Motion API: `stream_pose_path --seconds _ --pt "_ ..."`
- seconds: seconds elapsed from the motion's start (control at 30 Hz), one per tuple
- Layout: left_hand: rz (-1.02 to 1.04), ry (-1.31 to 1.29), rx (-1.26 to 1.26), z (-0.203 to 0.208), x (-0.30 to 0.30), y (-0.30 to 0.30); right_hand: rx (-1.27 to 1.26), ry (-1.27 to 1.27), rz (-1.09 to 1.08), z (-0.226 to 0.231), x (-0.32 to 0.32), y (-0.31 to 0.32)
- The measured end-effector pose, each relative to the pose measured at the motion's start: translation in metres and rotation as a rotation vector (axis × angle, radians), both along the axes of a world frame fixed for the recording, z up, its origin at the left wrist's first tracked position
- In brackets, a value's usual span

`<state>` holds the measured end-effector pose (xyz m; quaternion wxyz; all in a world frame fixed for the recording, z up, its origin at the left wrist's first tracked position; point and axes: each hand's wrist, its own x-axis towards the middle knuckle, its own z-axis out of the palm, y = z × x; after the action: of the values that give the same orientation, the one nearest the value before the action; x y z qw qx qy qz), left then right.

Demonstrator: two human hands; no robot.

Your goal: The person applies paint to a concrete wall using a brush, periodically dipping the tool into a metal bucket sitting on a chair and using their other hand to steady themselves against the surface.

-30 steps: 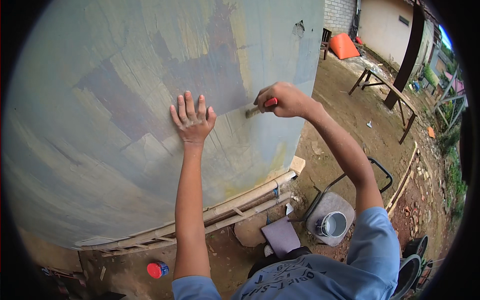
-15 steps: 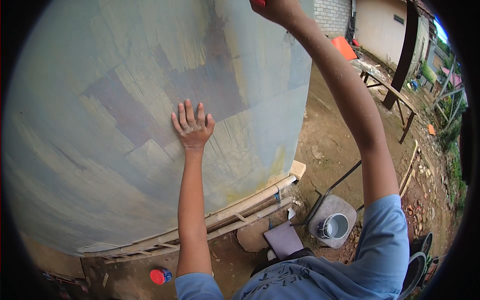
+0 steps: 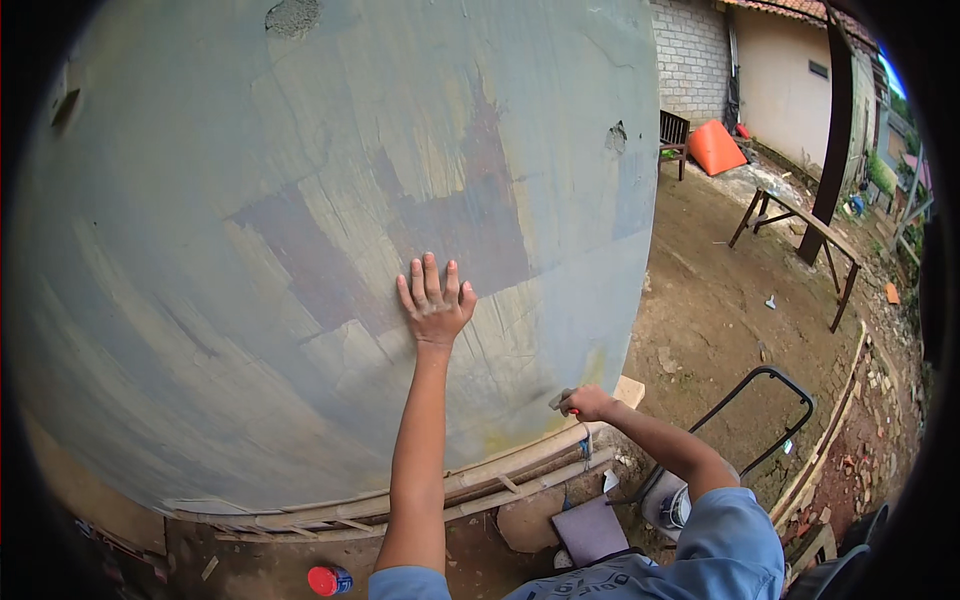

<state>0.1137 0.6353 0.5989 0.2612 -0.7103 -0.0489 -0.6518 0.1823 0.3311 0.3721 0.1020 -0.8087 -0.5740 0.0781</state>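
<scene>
A large wall (image 3: 330,140) in worn grey-blue paint, with yellowish streaks and dark purple-brown patches, fills the left and middle of the view. Flat against it, fingers spread, rests my left hand (image 3: 438,312), just below a dark patch. My right hand (image 3: 592,403) is closed round a scraper (image 3: 561,399) near the wall's lower right corner. A bit of red handle shows at my fingers, and the grey blade points toward the wall. Whether the blade touches the surface I cannot tell.
Bamboo poles (image 3: 545,453) run along the wall's foot. Below my right arm, a paint can (image 3: 675,508) sits on a chair with a black tube frame (image 3: 790,375). A red-lidded tub (image 3: 328,580) lies at the lower left; a wooden bench (image 3: 806,218) stands at the right.
My right hand has swung down from the top of the view to the wall's lower right corner. The left hand stays flat on the wall; the whole view has shifted.
</scene>
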Motion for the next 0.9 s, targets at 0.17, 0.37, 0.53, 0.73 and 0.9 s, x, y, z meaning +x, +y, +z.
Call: stream_pose_path --seconds 0.17,0.37,0.53,0.73,0.9 --pt "0.004 0.004 0.004 -0.004 -0.002 0.005 0.246 0.063 0.053 0.193 0.037 0.032" --pt "0.022 0.024 0.021 -0.003 -0.007 0.012 0.516 -0.131 0.161 0.491 0.036 0.029" --pt "-0.011 -0.005 0.023 0.004 0.003 -0.001 1.136 -0.714 0.369 0.652 0.011 -0.006" --pt "-0.004 -0.009 0.026 0.001 0.003 0.003 1.253 -0.954 0.265 0.624 0.066 -0.001" --pt "0.028 -0.009 0.027 0.001 -0.006 0.014 1.173 -0.744 0.001 0.354 0.083 0.021"
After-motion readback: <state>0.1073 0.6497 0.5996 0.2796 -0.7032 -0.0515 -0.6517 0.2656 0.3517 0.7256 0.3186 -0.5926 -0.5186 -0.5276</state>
